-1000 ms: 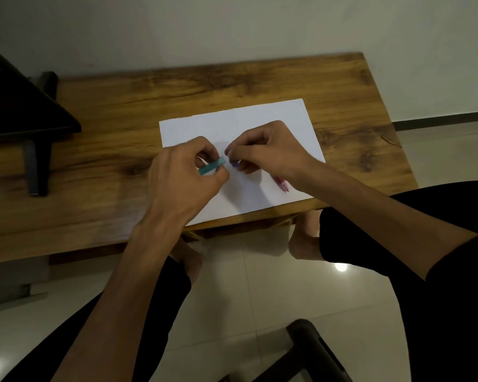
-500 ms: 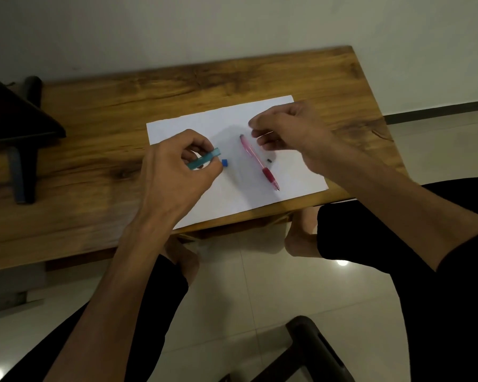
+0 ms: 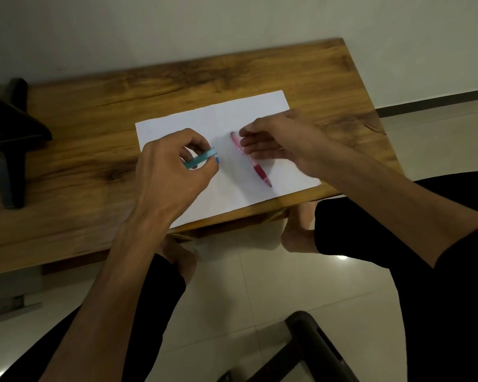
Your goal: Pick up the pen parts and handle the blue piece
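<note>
A white sheet of paper [image 3: 260, 117] lies on a wooden table [image 3: 94, 128]. My left hand [image 3: 171, 172] pinches a short teal pen barrel [image 3: 200, 160] between thumb and fingers, above the sheet's left half. A tiny blue piece [image 3: 217, 160] lies on the paper just beyond the barrel's end. A pink and red pen [image 3: 255, 168] lies slanted on the sheet's middle. My right hand [image 3: 282, 139] hovers over the pen's upper end with fingers loosely stretched out, blurred by motion; I cannot tell if it touches the pen.
A dark stand [image 3: 9, 139] sits on the table's left end. A pale wall runs behind the table. Below the table's front edge are tiled floor, my knees in black cloth [image 3: 370, 216] and a dark chair part [image 3: 312, 343].
A second ago both hands met over the teal barrel. My right hand drew away to the right, uncovering the pink pen, then came back leftwards over its upper end with fingers straighter. The left hand kept its hold.
</note>
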